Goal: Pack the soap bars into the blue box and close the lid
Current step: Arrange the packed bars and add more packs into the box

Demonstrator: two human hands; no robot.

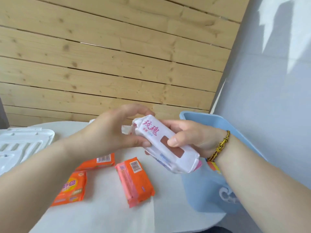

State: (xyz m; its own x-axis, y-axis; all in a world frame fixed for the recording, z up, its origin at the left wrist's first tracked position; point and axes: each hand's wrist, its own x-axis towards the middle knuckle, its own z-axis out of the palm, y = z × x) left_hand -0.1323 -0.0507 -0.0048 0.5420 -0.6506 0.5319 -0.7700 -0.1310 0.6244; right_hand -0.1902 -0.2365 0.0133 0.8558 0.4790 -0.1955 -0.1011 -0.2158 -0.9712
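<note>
Both my hands hold a white-wrapped soap bar (pixel 165 145) with pink lettering, up above the white table. My left hand (pixel 114 130) grips its far left end and my right hand (pixel 190 137) clasps its right side, thumb on top. Just to the right stands the open blue box (pixel 207 190), with a bit of orange and yellow packaging showing inside behind my right wrist. Three orange-wrapped soap bars lie on the table below my hands: one at the left front (pixel 70 189), one behind it (pixel 99 161), one in the middle (pixel 135 180).
A white lid (pixel 21 143) with moulded ridges lies at the left of the round white table (pixel 107 214). A wooden plank wall stands behind the table, a pale wall to the right. My right wrist wears a yellow-black braided bracelet (pixel 218 146).
</note>
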